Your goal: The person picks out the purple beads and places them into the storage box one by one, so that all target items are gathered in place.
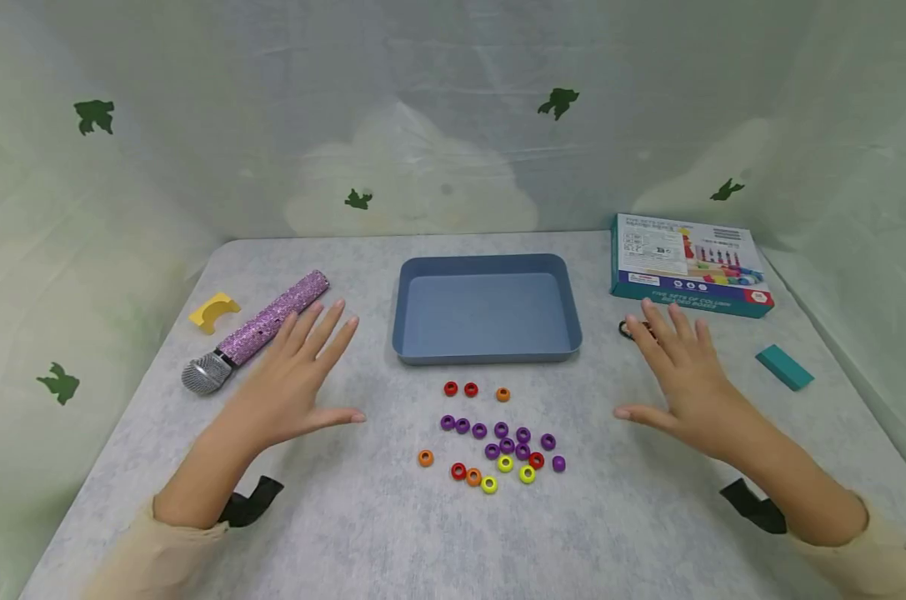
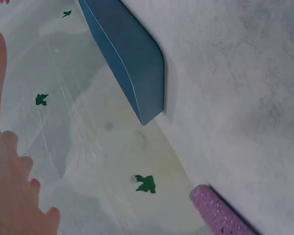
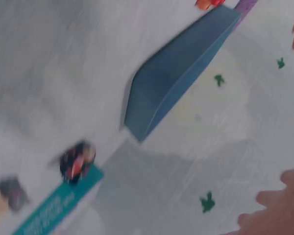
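Note:
My left hand is held up with fingers straight and thumb spread, holding nothing; in the head view it overlaps the lower side of a purple glittery microphone. Opposite it, my right hand is spread the same way, also holding nothing, its fingertips near a small dark item that they partly hide. Between the hands lie several loose beads: purple ones, red ones, orange ones and yellow ones. Beyond the beads sits a blue tray with nothing in it.
At the back right lies a printed box, with a teal block in front of it. A yellow arch-shaped block is at the far left. A pale curtain with green shapes hangs behind and beside the table.

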A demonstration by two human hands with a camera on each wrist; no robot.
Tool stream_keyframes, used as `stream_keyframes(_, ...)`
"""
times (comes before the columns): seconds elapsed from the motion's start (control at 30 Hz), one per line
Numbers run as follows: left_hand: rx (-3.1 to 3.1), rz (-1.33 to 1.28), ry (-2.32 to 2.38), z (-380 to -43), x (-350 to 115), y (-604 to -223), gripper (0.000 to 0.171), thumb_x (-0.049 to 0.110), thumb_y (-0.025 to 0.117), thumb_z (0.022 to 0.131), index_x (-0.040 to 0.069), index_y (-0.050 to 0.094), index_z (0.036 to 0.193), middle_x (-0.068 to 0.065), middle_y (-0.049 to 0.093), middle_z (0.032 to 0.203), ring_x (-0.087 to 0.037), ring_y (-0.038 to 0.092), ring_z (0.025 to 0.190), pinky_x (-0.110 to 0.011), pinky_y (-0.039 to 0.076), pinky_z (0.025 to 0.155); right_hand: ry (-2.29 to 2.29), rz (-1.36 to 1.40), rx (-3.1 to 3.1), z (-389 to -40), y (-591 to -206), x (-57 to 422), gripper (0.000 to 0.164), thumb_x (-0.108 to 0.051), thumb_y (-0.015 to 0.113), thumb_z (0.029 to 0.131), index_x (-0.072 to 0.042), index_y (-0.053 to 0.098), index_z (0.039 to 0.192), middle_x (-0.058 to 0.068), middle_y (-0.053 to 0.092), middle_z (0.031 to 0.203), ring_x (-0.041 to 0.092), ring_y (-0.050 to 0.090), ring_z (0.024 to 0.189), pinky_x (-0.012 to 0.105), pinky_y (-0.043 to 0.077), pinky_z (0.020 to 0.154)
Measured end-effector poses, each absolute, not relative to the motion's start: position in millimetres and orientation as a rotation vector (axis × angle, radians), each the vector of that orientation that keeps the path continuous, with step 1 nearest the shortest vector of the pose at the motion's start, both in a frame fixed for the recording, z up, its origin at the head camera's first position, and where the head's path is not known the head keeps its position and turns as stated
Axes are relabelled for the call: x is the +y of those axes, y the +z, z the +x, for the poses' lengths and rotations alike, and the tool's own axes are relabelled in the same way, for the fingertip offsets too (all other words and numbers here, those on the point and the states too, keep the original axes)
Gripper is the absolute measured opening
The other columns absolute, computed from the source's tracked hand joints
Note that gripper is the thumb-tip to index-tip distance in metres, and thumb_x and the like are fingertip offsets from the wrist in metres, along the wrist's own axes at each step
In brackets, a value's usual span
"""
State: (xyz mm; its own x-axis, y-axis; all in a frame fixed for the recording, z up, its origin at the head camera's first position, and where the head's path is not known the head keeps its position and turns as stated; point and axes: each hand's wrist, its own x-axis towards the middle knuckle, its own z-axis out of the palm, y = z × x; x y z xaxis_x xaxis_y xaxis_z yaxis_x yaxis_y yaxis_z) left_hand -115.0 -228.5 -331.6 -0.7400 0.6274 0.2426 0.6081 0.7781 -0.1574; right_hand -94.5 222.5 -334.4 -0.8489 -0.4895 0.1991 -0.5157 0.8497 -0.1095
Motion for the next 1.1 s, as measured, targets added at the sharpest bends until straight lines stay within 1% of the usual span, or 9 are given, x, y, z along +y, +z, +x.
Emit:
stream_keyframes(0.17, -2.663, -0.997, -0.105, -136.6, -217.1, -340.2, 0.102, 0.066, 0.048, 0.063, 0.006, 0.005, 0.134, -0.013, 0.0, 0.137, -0.027, 0.003, 0.123, -0.039, 0.01, 0.101, 0.715, 0.891, -2.862, -91.2, -346.1, 204.5, 0.09, -0.041, 0.061, 0.07, -0.018, 0.003, 0.135, 0.002, -0.001, 0.138, 0.022, -0.002, 0.124, 0.051, 0.011, 0.097)
stream_keyframes(0.27, -2.712, -0.936, -0.23, -148.4, -210.7, -350.1, 0.098, 0.062, 0.049, 0.066, 0.007, 0.003, 0.134, -0.01, 0.0, 0.138, -0.024, 0.006, 0.123, -0.037, 0.015, 0.1, 1.0, 0.938, -2.862, -89.6, -359.2, 193.9, 0.083, -0.035, 0.061, 0.072, -0.023, 0.007, 0.134, -0.001, 0.005, 0.138, 0.018, 0.005, 0.124, 0.051, 0.021, 0.094)
stream_keyframes(0.33, -2.777, -0.871, -0.32, -155.3, -206.7, -358.2, 0.096, 0.062, 0.047, 0.068, 0.009, 0.001, 0.134, -0.006, -0.001, 0.138, -0.021, 0.006, 0.123, -0.036, 0.016, 0.1, 1.151, 0.968, -2.831, -88.7, -369.1, 187.5, 0.077, -0.031, 0.061, 0.072, -0.023, 0.015, 0.134, -0.002, 0.014, 0.136, 0.017, 0.015, 0.122, 0.047, 0.029, 0.091)
stream_keyframes(0.43, -2.89, -0.769, -0.487, -163.8, -201.1, -369.6, 0.094, 0.061, 0.046, 0.069, 0.013, -0.001, 0.133, -0.002, -0.002, 0.138, -0.017, 0.005, 0.124, -0.036, 0.015, 0.1, 1.379, 1.031, -2.755, -87.4, -381.1, 178.4, 0.067, -0.02, 0.062, 0.073, -0.015, 0.028, 0.13, 0.005, 0.028, 0.131, 0.019, 0.028, 0.117, 0.039, 0.036, 0.088)
stream_keyframes(0.57, -2.991, -0.645, -0.756, -172.3, -195.7, -381.6, 0.094, 0.06, 0.05, 0.067, 0.016, 0.0, 0.134, 0.001, 0.001, 0.137, -0.018, 0.008, 0.123, -0.037, 0.016, 0.1, 1.708, 1.024, -2.718, -86.2, -388.1, 169.2, 0.052, -0.005, 0.061, 0.073, -0.003, 0.041, 0.121, 0.013, 0.04, 0.121, 0.023, 0.039, 0.108, 0.036, 0.039, 0.085)
stream_keyframes(0.67, -3.025, -0.594, -0.923, -177.8, -194.2, -389.3, 0.093, 0.057, 0.053, 0.066, 0.017, 0.004, 0.134, -0.002, 0.006, 0.137, -0.022, 0.017, 0.121, -0.037, 0.02, 0.099, 1.831, 0.938, -2.771, -87.2, -394.8, 166.6, 0.045, -0.005, 0.06, 0.074, -0.001, 0.046, 0.116, 0.012, 0.045, 0.116, 0.024, 0.043, 0.105, 0.037, 0.041, 0.084)
stream_keyframes(0.83, -3.036, -0.559, -1.176, -184.9, -193.6, -401.1, 0.092, 0.051, 0.057, 0.066, 0.013, 0.009, 0.134, -0.008, 0.018, 0.134, -0.025, 0.03, 0.115, -0.035, 0.03, 0.094, 1.788, 0.882, -2.904, -94.0, -420.6, 169.3, 0.037, -0.017, 0.06, 0.075, -0.011, 0.053, 0.111, -0.002, 0.052, 0.11, 0.013, 0.05, 0.095, 0.026, 0.044, 0.08)
stream_keyframes(1.0, -3.026, -0.484, -1.37, -187.8, -191.5, -408.5, 0.09, 0.047, 0.06, 0.066, 0.012, 0.012, 0.134, -0.005, 0.017, 0.135, -0.017, 0.03, 0.116, -0.028, 0.031, 0.093, 1.719, 0.973, -2.9, -98.5, -435.1, 172.0, 0.028, -0.022, 0.059, 0.077, -0.016, 0.058, 0.104, -0.007, 0.056, 0.101, 0.008, 0.053, 0.086, 0.022, 0.047, 0.072)
stream_keyframes(1.1, -3.004, -0.467, -1.437, -188.3, -190.2, -409.8, 0.088, 0.045, 0.061, 0.067, 0.012, 0.014, 0.134, -0.004, 0.016, 0.135, -0.016, 0.029, 0.116, -0.026, 0.031, 0.093, 1.693, 1.016, -2.888, -99.1, -435.3, 172.6, 0.024, -0.021, 0.059, 0.077, -0.017, 0.06, 0.101, -0.009, 0.056, 0.098, 0.008, 0.052, 0.088, 0.023, 0.046, 0.073)
